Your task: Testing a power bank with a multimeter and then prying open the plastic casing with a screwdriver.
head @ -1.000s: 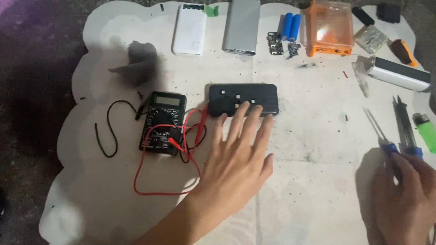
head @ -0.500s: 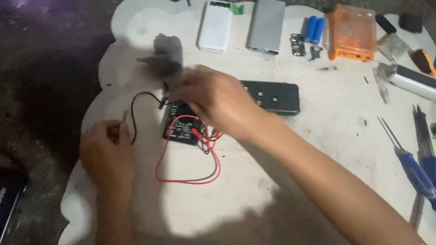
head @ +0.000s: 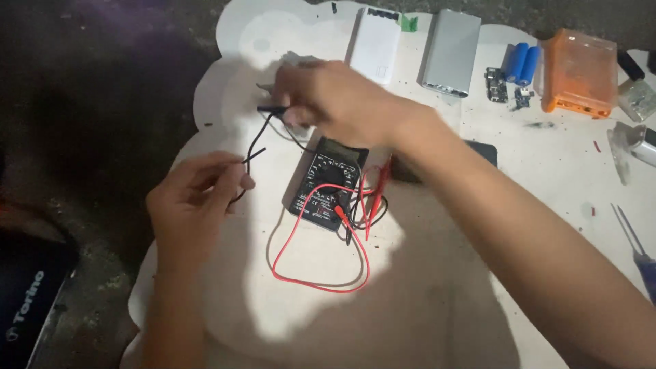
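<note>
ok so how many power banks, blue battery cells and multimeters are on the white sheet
power banks: 2, one white, one grey
blue battery cells: 2
multimeters: 1
total: 5

At the centre of the white mat [head: 424, 287] we see a black multimeter [head: 326, 183], its small greyish rectangular screen [head: 339, 147] at its twelve o'clock end, partly shadowed. At one o'clock from it lie a white slab-shaped case [head: 375, 45] and a grey one [head: 451, 52]. At two o'clock sits an orange translucent box [head: 578, 72].
</note>
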